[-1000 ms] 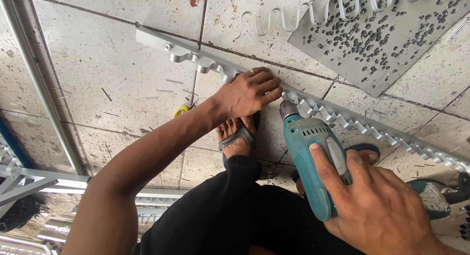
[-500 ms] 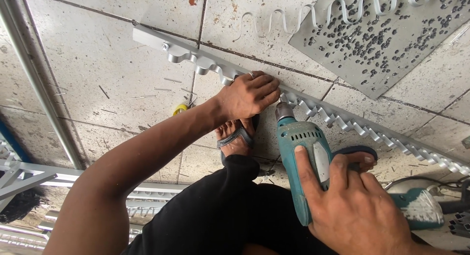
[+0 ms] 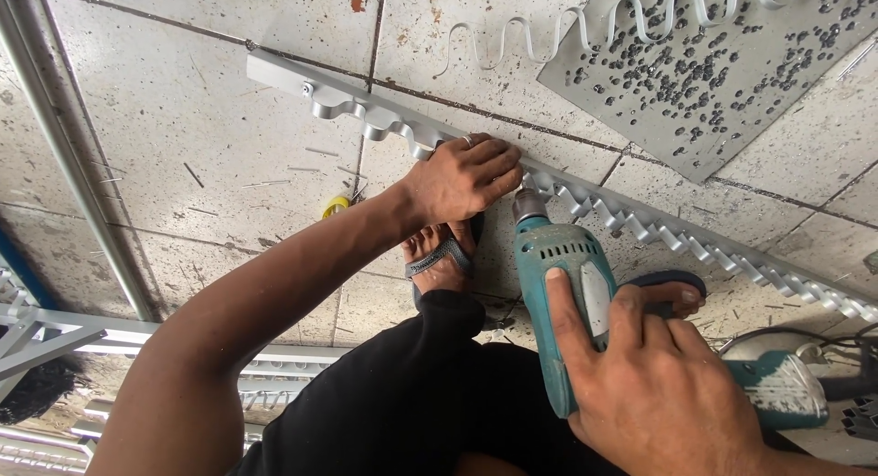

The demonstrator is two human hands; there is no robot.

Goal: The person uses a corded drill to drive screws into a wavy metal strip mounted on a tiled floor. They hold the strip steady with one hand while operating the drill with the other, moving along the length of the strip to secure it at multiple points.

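Two hands are in view: the left hand (image 3: 462,176) and the right hand (image 3: 654,385). There are two teal power tools: one drill (image 3: 560,284) and one other tool (image 3: 777,389) lying on the floor at the near right. Two sandalled feet show, one (image 3: 441,256) in the middle and one (image 3: 668,293) to its right. One long wavy metal rail (image 3: 366,119) crosses the floor, one flat perforated metal sheet (image 3: 704,83) lies far right, and one small yellow object (image 3: 336,205) lies left of the feet.
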